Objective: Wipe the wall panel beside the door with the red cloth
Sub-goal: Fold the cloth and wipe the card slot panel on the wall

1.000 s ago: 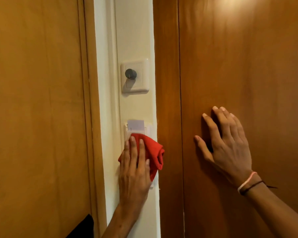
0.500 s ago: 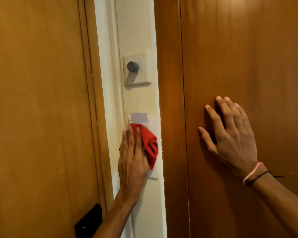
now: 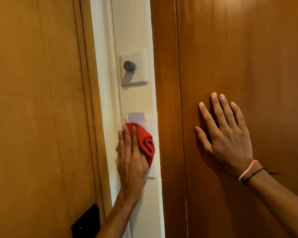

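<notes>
A narrow cream wall panel [image 3: 136, 100] runs upright between two brown wooden surfaces. My left hand [image 3: 131, 162] presses a bunched red cloth [image 3: 145, 143] flat against the panel, over a white card-holder plate [image 3: 150, 172] whose lower right corner shows under the cloth. A pale card [image 3: 136, 117] sticks up from the holder just above the cloth. My right hand [image 3: 225, 134] lies flat with fingers spread on the wooden surface [image 3: 247, 66] to the right, holding nothing.
A white switch plate with a dark round knob [image 3: 129, 66] sits on the panel above the card. The wooden door [image 3: 36, 100] fills the left side, with a black fitting [image 3: 86, 222] at its lower edge.
The cloth has bunched tighter under my left hand and drawn in from the panel's right edge. The view has shifted slightly. My right hand stays flat on the wood.
</notes>
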